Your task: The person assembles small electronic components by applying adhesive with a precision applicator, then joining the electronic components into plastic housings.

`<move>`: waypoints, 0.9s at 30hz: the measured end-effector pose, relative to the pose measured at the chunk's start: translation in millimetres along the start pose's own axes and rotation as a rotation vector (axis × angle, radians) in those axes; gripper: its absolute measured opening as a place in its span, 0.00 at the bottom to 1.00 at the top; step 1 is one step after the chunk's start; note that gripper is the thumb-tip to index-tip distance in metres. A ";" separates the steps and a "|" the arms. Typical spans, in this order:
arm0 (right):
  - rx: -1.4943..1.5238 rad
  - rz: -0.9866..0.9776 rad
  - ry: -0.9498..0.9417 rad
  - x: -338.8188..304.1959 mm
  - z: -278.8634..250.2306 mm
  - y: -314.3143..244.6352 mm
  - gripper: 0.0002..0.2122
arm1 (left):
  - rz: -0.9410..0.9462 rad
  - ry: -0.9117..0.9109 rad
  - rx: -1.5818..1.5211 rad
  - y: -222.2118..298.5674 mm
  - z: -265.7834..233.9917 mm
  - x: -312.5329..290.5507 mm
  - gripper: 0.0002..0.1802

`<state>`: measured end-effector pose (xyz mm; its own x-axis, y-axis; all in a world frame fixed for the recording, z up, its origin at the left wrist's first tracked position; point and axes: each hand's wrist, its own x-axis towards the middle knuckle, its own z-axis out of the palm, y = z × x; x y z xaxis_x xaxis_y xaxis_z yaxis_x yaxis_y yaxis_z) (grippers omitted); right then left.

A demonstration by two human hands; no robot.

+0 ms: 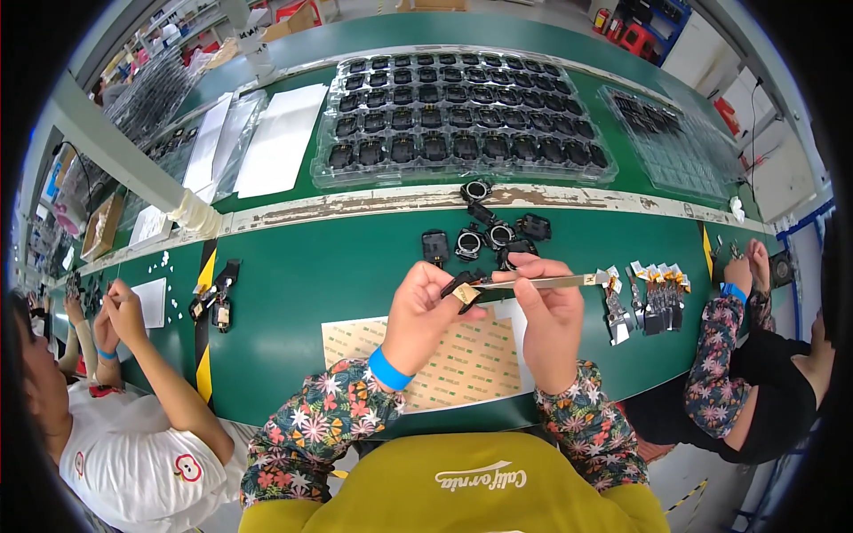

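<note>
My left hand [413, 324] grips a small black part [474, 279], partly hidden by my fingers, with a tan tab [466, 293] on its near side. In my right hand [553, 333], silver tweezers [562, 282] lie between thumb and fingers, their tips pointing left at the black part. Below both hands lies a tan sheet of adhesive backing [480, 364] over white paper. Just beyond my fingers sit several black housings [434, 246], some with a silver-rimmed ring [468, 242]. Small flex-cable parts [662, 306] with white and orange ends lie in a row to the right.
A clear tray [462, 176] of black housings spans the shelf ahead, beside white sheets [283, 140] and another clear tray [675, 147]. Black parts [220, 302] lie by the yellow-black tape [206, 333] at left. Co-workers sit on both sides.
</note>
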<state>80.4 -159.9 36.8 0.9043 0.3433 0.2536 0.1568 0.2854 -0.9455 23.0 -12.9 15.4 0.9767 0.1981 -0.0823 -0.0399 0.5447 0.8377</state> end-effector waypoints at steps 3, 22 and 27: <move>-0.176 -0.118 -0.062 1.3 -6.6 6.6 0.06 | -0.018 -0.006 0.020 2.2 0.1 -1.2 0.07; -0.382 -0.236 -0.106 -0.7 -6.3 3.1 0.06 | 0.012 -0.001 0.020 2.7 1.9 0.2 0.06; -0.421 -0.260 -0.104 -3.2 -4.3 1.2 0.05 | -0.009 0.021 0.008 4.0 2.7 -0.2 0.05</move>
<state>79.4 -164.5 34.0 0.7732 0.4025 0.4900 0.5370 -0.0048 -0.8435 23.2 -13.0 20.2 0.9725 0.2101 -0.1005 -0.0296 0.5395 0.8414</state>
